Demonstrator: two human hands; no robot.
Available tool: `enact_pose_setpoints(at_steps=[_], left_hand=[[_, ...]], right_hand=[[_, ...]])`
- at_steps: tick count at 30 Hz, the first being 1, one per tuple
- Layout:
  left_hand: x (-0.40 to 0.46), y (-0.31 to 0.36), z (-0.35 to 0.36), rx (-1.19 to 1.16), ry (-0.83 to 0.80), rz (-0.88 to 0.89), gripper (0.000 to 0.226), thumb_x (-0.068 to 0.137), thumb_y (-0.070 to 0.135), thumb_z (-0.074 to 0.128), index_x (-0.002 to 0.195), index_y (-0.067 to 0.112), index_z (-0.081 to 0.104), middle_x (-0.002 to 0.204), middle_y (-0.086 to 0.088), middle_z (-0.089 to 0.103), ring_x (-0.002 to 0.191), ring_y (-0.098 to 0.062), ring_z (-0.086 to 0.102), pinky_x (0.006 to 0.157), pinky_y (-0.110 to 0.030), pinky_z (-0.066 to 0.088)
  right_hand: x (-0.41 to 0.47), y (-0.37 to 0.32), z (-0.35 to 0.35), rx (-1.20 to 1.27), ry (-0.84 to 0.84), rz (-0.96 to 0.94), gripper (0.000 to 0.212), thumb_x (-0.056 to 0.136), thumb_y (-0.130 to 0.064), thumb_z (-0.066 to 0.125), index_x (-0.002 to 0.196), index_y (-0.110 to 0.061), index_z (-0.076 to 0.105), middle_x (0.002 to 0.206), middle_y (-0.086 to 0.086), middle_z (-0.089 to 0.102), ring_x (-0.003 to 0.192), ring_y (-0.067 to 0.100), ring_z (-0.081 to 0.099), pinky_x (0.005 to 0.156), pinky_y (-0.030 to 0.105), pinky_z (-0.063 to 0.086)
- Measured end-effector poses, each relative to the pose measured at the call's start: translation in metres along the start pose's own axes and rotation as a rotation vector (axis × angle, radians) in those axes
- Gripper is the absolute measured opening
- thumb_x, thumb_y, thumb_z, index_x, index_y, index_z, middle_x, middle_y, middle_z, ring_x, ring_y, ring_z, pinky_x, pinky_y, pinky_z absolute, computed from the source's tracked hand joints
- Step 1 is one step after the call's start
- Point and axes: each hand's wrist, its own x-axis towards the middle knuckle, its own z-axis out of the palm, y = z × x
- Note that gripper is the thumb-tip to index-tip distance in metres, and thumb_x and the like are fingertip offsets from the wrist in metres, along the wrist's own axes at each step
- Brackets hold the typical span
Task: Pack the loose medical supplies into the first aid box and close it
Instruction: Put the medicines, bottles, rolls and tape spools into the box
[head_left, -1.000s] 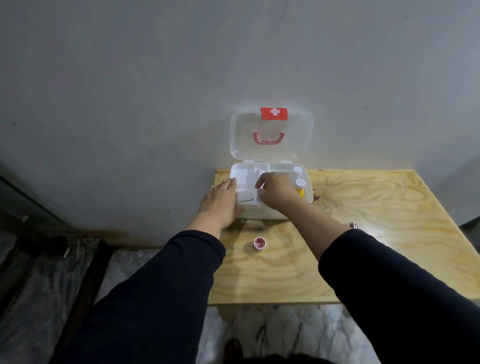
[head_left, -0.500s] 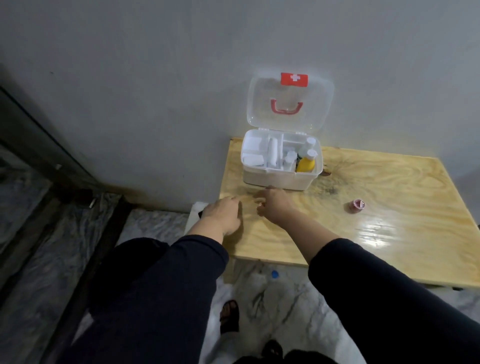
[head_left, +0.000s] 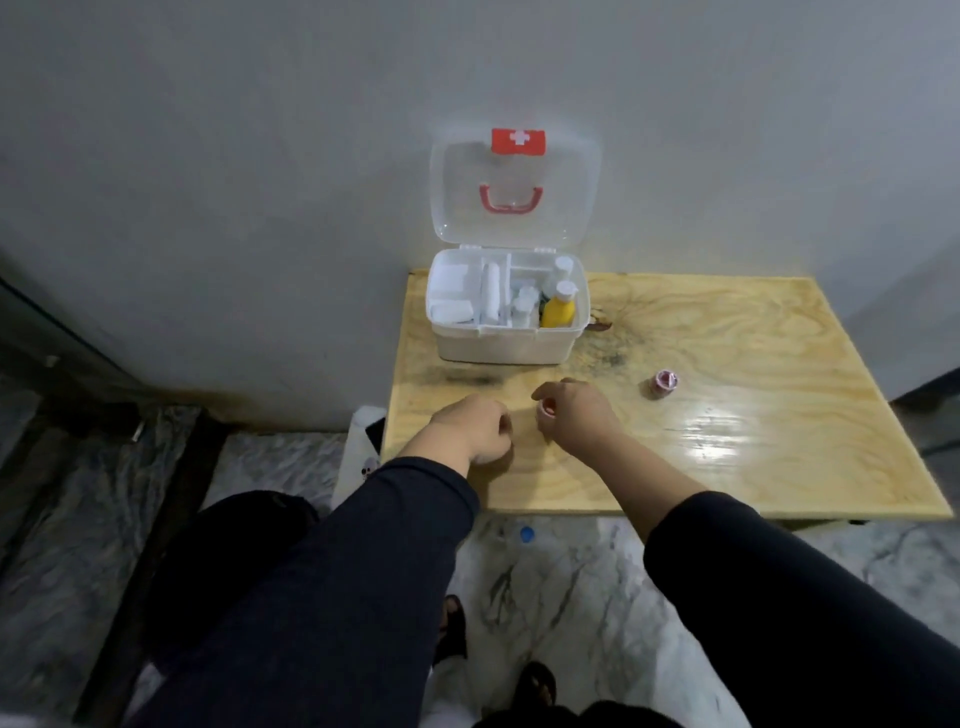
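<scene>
The white first aid box (head_left: 506, 345) stands open at the table's back left, its clear lid (head_left: 514, 192) upright against the wall. Inside are white bandage rolls, small white bottles and a yellow bottle (head_left: 558, 312). My right hand (head_left: 576, 415) rests on the table in front of the box, fingers closed on a small red-rimmed tape roll (head_left: 546, 410). Just left of it, my left hand (head_left: 475, 428) is curled on the table with nothing visible in it. A second pink tape roll (head_left: 664, 383) lies alone to the right.
The wooden table (head_left: 727, 415) stands against a grey wall. A white bag (head_left: 358, 457) leans by the table's left edge. On the marble floor below lies a small blue cap (head_left: 527, 533), near my sandalled feet.
Both hands left the box and came down to the table in front of it. My right hand closed on the small tape roll. The camera pulled back.
</scene>
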Motion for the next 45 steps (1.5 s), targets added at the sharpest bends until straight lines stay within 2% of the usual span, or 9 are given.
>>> enact_pose_setpoints(at_steps=[5,12,17,25,31,34,38,42,45], left_hand=[[0.031,0.049,0.003,-0.001,-0.06,0.115,0.03,0.084,0.033,0.057,0.11,0.022,0.067,0.115,-0.002,0.067,0.104,-0.025,0.063,0.093,-0.039,0.053],[0.07,0.097,0.013,-0.044,-0.127,0.231,0.029,0.083,0.034,0.058,0.108,0.022,0.068,0.113,-0.001,0.068,0.102,-0.023,0.064,0.093,-0.04,0.054],[0.089,0.106,0.019,-0.012,-0.165,0.247,0.034,0.086,0.033,0.058,0.117,0.02,0.065,0.118,-0.001,0.067,0.106,-0.023,0.063,0.095,-0.039,0.052],[0.093,0.114,0.013,0.021,-0.163,0.246,0.03,0.087,0.03,0.055,0.114,0.023,0.065,0.115,-0.002,0.067,0.104,-0.024,0.062,0.093,-0.037,0.053],[0.075,0.115,-0.015,0.057,-0.116,0.253,0.028,0.085,0.024,0.054,0.11,0.016,0.065,0.109,-0.006,0.068,0.1,-0.027,0.063,0.09,-0.039,0.054],[0.059,0.112,-0.041,0.043,-0.023,0.24,0.034,0.088,0.024,0.055,0.12,0.015,0.06,0.114,-0.006,0.066,0.104,-0.026,0.062,0.093,-0.037,0.051],[0.037,0.095,-0.08,0.016,0.117,0.21,0.033,0.09,0.03,0.056,0.12,0.019,0.061,0.119,-0.005,0.065,0.108,-0.025,0.061,0.097,-0.038,0.05],[0.021,0.057,-0.11,-0.018,0.26,0.094,0.04,0.093,0.032,0.055,0.132,0.024,0.055,0.137,-0.004,0.055,0.121,-0.027,0.054,0.101,-0.04,0.046],[0.019,0.02,-0.119,-0.008,0.341,0.028,0.052,0.093,0.029,0.057,0.142,0.022,0.042,0.151,0.0,0.038,0.135,-0.025,0.042,0.107,-0.041,0.041]], right_hand=[[-0.007,0.055,-0.033,0.038,0.11,0.159,0.029,0.088,-0.019,0.055,0.114,-0.014,0.068,0.106,0.014,0.069,0.107,0.032,0.059,0.09,0.034,0.047],[0.009,0.113,-0.06,0.137,0.265,0.362,0.028,0.089,-0.018,0.056,0.113,-0.016,0.069,0.109,0.012,0.065,0.102,0.03,0.062,0.079,0.03,0.048],[0.027,0.131,-0.052,0.154,0.22,0.396,0.033,0.087,-0.012,0.056,0.118,-0.014,0.066,0.112,0.014,0.065,0.102,0.031,0.063,0.081,0.031,0.049],[0.029,0.129,-0.046,0.115,0.215,0.361,0.03,0.09,-0.015,0.053,0.117,-0.015,0.066,0.111,0.016,0.067,0.101,0.032,0.063,0.081,0.031,0.05],[0.029,0.104,-0.086,0.131,0.294,0.27,0.027,0.087,-0.018,0.057,0.11,-0.008,0.05,0.095,0.016,0.07,0.087,0.036,0.064,0.064,0.032,0.042],[0.034,0.074,-0.115,0.107,0.321,0.185,0.025,0.086,-0.017,0.057,0.106,-0.004,0.05,0.098,0.018,0.069,0.088,0.037,0.063,0.067,0.035,0.048],[0.045,0.027,-0.144,0.107,0.348,0.064,0.025,0.085,-0.015,0.057,0.105,-0.002,0.05,0.099,0.018,0.068,0.091,0.037,0.063,0.072,0.039,0.05],[0.059,-0.024,-0.147,0.068,0.325,-0.043,0.026,0.087,-0.019,0.057,0.107,-0.004,0.05,0.101,0.016,0.067,0.09,0.036,0.062,0.065,0.035,0.045],[0.076,-0.06,-0.131,0.049,0.291,-0.097,0.028,0.088,-0.023,0.058,0.109,-0.009,0.049,0.101,0.014,0.068,0.088,0.032,0.064,0.07,0.039,0.054]])
